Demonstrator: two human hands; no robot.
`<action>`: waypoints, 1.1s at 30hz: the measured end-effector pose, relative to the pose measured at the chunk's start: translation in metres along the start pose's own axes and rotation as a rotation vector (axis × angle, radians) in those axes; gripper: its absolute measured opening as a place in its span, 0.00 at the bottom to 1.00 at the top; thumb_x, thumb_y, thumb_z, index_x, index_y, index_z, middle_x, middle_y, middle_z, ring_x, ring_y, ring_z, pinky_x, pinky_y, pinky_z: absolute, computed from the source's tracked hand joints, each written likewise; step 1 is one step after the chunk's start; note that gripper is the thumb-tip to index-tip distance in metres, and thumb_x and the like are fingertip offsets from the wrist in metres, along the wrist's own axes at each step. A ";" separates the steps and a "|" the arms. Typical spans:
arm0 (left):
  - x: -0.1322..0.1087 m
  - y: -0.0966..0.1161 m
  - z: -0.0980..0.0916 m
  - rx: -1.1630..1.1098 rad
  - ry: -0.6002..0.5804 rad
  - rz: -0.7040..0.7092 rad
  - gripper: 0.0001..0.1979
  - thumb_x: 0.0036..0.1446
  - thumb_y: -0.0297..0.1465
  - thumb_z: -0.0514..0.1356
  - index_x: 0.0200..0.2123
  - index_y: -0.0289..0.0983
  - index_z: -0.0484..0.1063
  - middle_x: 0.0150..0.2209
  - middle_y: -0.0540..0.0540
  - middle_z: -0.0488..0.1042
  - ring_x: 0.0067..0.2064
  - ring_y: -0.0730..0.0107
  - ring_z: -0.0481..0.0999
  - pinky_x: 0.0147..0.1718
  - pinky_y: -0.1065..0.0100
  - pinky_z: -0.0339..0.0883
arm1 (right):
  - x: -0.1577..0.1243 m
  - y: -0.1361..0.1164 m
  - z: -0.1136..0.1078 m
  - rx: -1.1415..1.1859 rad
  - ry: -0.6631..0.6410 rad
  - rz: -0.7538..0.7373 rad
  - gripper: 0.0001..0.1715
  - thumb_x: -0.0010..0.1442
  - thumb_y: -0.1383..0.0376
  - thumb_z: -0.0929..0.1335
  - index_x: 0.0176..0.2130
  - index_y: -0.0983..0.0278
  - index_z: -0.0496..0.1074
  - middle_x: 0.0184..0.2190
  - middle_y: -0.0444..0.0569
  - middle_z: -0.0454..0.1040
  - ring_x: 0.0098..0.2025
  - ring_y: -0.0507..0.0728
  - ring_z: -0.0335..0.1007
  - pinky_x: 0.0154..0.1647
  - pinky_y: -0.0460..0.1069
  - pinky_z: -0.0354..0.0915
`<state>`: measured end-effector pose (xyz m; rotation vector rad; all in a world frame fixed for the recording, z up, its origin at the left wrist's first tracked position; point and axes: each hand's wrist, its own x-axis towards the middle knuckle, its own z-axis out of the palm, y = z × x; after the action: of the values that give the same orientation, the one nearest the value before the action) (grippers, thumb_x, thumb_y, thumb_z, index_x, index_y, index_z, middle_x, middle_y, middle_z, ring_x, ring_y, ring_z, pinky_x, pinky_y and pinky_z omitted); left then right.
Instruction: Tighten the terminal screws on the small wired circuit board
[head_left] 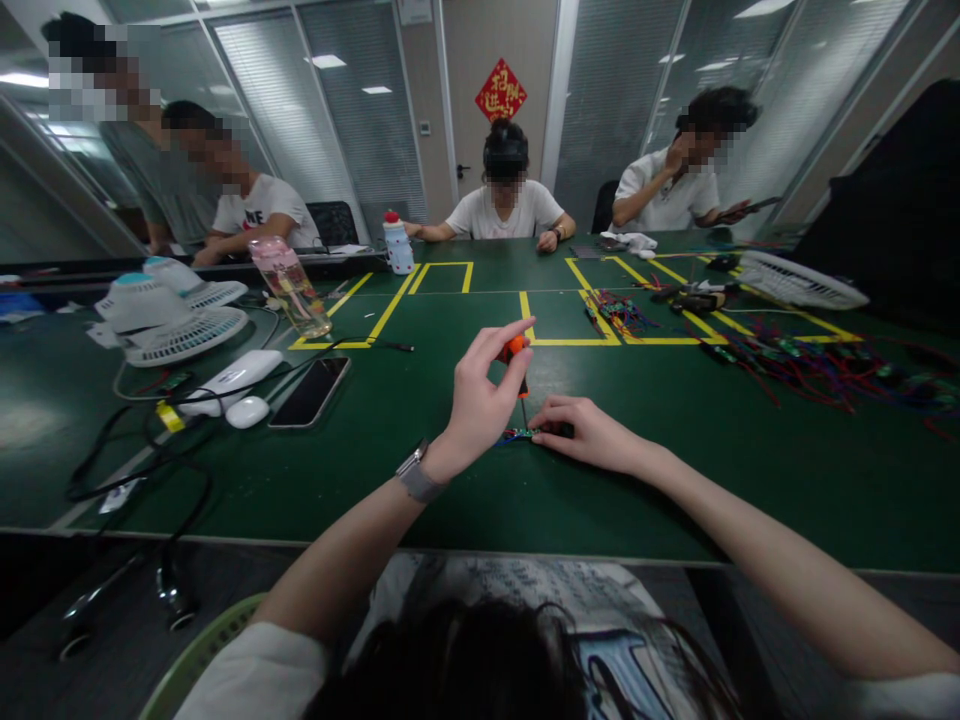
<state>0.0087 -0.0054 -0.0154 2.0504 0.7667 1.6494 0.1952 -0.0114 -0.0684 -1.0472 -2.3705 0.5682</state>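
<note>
Both arms were bare from short white sleeves down to the hands. The left hand (480, 405) had a watch (417, 477) with a grey band strapped at its wrist; the right hand (592, 435) wore nothing. Dark hair hung low in view over a white top printed with small text and blue shapes.

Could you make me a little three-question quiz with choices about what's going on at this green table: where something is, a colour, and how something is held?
1. Where does the phone lie?
A. left of the hands
B. right of the hands
C. on a chair

2. What colour is the screwdriver handle?
A. blue
B. orange
C. white

3. How does the left hand hold the screwdriver?
A. flat on the table
B. upright, tip down
C. pointing upward

Answers: 1 A, it lies beside the white mouse. 2 B, orange shows between the fingers. 3 B, the tip meets the small board that the right hand steadies.
</note>
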 end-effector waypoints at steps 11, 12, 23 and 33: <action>0.000 0.002 -0.001 -0.204 -0.085 -0.009 0.16 0.66 0.29 0.50 0.54 0.39 0.70 0.50 0.42 0.74 0.49 0.66 0.74 0.48 0.63 0.68 | 0.000 0.001 0.001 -0.004 -0.004 -0.014 0.11 0.62 0.63 0.68 0.42 0.65 0.78 0.35 0.50 0.73 0.33 0.55 0.71 0.36 0.49 0.66; 0.000 0.002 -0.001 -0.200 -0.078 -0.011 0.15 0.65 0.29 0.52 0.53 0.39 0.71 0.48 0.43 0.75 0.48 0.67 0.75 0.47 0.64 0.68 | 0.000 0.001 0.000 -0.004 -0.005 -0.013 0.11 0.62 0.63 0.68 0.42 0.65 0.78 0.35 0.50 0.73 0.33 0.55 0.71 0.36 0.49 0.66; 0.002 -0.001 -0.003 0.039 0.022 -0.032 0.15 0.67 0.29 0.50 0.53 0.42 0.71 0.46 0.45 0.71 0.47 0.70 0.71 0.46 0.67 0.66 | 0.000 0.000 0.001 0.005 -0.001 -0.011 0.11 0.62 0.63 0.68 0.41 0.65 0.78 0.34 0.50 0.73 0.32 0.54 0.70 0.34 0.48 0.65; 0.001 0.002 -0.003 0.036 -0.026 -0.005 0.14 0.66 0.33 0.52 0.50 0.43 0.73 0.42 0.46 0.70 0.44 0.70 0.71 0.44 0.67 0.67 | 0.000 0.001 0.001 0.020 0.003 -0.006 0.11 0.62 0.62 0.68 0.41 0.65 0.78 0.35 0.50 0.73 0.32 0.54 0.71 0.35 0.49 0.66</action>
<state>0.0060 -0.0069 -0.0129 2.0890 0.7975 1.6148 0.1953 -0.0108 -0.0698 -1.0305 -2.3599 0.5867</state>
